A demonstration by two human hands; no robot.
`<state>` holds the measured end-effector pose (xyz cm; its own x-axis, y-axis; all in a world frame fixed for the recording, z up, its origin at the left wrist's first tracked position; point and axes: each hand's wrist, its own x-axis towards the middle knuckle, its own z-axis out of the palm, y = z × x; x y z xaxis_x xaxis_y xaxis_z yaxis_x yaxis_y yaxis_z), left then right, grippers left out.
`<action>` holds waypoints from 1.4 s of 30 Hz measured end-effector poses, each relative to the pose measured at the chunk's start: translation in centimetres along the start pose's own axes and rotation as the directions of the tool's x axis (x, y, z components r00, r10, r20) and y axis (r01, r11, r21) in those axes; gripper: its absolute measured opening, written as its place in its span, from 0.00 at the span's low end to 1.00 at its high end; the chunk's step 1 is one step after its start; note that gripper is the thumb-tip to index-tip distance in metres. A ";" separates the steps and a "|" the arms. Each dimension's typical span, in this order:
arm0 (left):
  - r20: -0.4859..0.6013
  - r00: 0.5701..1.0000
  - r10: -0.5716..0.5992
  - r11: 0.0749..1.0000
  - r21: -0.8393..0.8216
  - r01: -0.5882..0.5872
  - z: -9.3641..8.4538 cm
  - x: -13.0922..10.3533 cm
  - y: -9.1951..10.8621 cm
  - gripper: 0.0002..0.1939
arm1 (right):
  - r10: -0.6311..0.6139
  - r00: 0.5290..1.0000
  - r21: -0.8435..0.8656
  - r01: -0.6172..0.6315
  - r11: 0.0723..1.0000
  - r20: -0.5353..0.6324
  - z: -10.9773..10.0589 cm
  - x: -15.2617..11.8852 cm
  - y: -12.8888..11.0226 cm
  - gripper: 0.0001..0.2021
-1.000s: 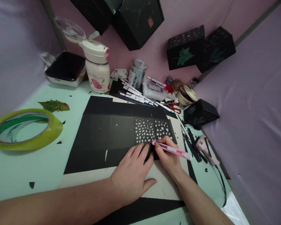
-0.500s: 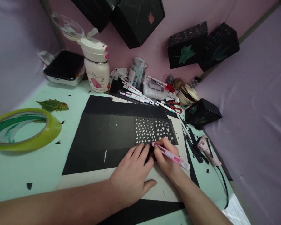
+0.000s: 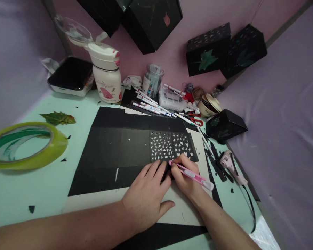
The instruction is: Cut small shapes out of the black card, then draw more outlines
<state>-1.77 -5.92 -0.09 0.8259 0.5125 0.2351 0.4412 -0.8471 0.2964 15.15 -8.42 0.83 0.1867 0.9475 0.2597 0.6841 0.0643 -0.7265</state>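
Note:
A black card sheet [image 3: 104, 147] lies over white paper [image 3: 96, 200]. Its right-hand panels carry cut-out triangles [image 3: 161, 146] and cut-out stars and hearts [image 3: 183, 145]. My left hand [image 3: 147, 192] rests flat on the card's near edge, fingers stretched out and pressing it down. Close beside its fingertips, my right hand [image 3: 186, 175] grips a pink craft knife [image 3: 195, 176] like a pen. The knife's front end points at the card near the left fingers; its blade tip is hidden.
A roll of yellow-green tape [image 3: 58, 147] and a leaf [image 3: 58, 118] lie left. A bottle [image 3: 106, 81], a jar [image 3: 153, 80] and several white markers [image 3: 151, 107] stand or lie behind. A pink glue gun [image 3: 233, 166] and black scraps are right. Black boxes [image 3: 207, 48] hang above.
The knife's rear end has swung slightly to the right and down. My left hand stays in place on the card. The whole view has shifted very slightly.

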 end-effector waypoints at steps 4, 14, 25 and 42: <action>0.000 1.000 -0.004 1.000 0.007 0.004 0.0 0.1 0.0 0.32 | 0.048 0.998 0.017 -0.048 0.999 -0.037 0.0 0.0 -0.1 0.06; -0.002 1.000 0.006 1.000 0.017 -0.006 -0.1 0.1 0.1 0.33 | 0.052 0.997 0.013 -0.052 0.999 -0.055 0.0 -0.1 0.0 0.06; -0.002 1.000 0.003 1.000 0.011 -0.003 0.0 -0.1 0.1 0.32 | -0.004 1.000 0.001 0.004 1.000 -0.030 0.2 -0.1 0.1 0.08; -0.015 1.000 0.003 1.000 0.026 -0.003 0.1 0.0 0.0 0.33 | 0.030 0.998 0.014 -0.029 0.999 -0.059 0.2 -0.1 0.0 0.07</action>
<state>-1.75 -5.97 -0.15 0.8221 0.5117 0.2496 0.4479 -0.8519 0.2714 15.04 -8.42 0.67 0.2482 0.9288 0.2752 0.6688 0.0413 -0.7423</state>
